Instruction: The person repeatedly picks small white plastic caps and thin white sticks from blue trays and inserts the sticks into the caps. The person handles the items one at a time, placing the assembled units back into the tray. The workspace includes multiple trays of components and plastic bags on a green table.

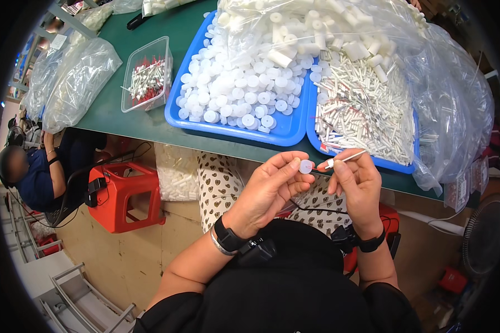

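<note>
A small white round cap [306,166] is pinched between thumb and fingertips of the left hand [272,188], its flat face turned toward the right hand [356,180], probably so the thin white stick [345,160] clamped there can be lined up with it. The two hands are held close together, just short of the green worktop [150,119] edge. At twelve o'clock a blue tray [286,130] of caps is set, at one o'clock a second blue tray [391,162] of sticks, both within easy reach. At ten o'clock a clear box [146,75] is placed.
</note>
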`<action>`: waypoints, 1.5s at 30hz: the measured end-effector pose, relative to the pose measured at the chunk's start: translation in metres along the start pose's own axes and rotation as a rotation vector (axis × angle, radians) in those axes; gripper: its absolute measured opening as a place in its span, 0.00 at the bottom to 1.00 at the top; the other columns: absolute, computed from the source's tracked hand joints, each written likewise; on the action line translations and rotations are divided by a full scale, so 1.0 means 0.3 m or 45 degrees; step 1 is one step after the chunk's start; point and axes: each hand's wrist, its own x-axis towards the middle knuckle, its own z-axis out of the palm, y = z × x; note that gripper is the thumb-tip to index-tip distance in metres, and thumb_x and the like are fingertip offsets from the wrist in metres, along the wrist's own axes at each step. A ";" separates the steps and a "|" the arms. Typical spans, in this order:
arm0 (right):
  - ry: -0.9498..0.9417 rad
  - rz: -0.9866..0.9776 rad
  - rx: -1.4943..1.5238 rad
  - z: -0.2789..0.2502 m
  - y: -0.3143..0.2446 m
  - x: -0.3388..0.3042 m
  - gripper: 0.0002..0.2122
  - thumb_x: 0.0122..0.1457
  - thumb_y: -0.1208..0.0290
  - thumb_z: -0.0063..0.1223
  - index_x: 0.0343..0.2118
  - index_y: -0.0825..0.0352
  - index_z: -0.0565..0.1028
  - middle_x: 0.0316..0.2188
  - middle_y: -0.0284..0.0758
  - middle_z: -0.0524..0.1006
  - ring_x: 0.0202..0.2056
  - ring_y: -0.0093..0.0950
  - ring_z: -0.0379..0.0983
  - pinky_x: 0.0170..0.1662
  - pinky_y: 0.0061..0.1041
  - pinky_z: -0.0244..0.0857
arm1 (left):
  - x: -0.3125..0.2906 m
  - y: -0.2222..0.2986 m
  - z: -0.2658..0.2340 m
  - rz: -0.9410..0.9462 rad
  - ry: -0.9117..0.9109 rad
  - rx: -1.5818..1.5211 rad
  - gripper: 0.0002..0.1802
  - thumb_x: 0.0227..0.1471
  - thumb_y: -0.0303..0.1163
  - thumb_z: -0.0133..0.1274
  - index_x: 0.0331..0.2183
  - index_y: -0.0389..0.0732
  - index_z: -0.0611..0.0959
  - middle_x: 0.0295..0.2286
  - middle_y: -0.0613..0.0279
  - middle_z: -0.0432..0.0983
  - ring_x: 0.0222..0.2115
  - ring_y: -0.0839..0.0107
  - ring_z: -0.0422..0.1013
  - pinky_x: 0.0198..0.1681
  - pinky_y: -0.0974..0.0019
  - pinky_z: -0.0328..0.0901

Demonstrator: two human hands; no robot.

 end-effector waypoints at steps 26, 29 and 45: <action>-0.121 -0.295 -0.831 0.013 0.006 -0.010 0.03 0.57 0.78 0.56 0.33 0.72 0.78 0.25 0.39 0.80 0.25 0.27 0.78 0.28 0.22 0.69 | -0.007 -0.026 -0.011 0.050 0.043 0.069 0.17 0.60 0.31 0.53 0.48 0.31 0.76 0.35 0.62 0.77 0.34 0.76 0.74 0.42 0.72 0.70; -0.089 0.012 -0.517 0.021 0.002 -0.026 0.03 0.56 0.78 0.58 0.32 0.72 0.77 0.24 0.41 0.79 0.23 0.32 0.76 0.26 0.24 0.68 | -0.008 -0.055 -0.016 0.026 -0.005 0.048 0.18 0.61 0.33 0.52 0.48 0.31 0.75 0.35 0.62 0.77 0.35 0.76 0.74 0.42 0.71 0.70; -0.071 -0.621 -1.018 0.003 -0.023 0.018 0.05 0.57 0.74 0.57 0.34 0.69 0.79 0.24 0.40 0.79 0.24 0.37 0.77 0.27 0.32 0.69 | -0.019 -0.067 0.024 0.220 0.161 0.182 0.18 0.62 0.36 0.50 0.50 0.36 0.75 0.41 0.57 0.77 0.36 0.74 0.74 0.42 0.70 0.70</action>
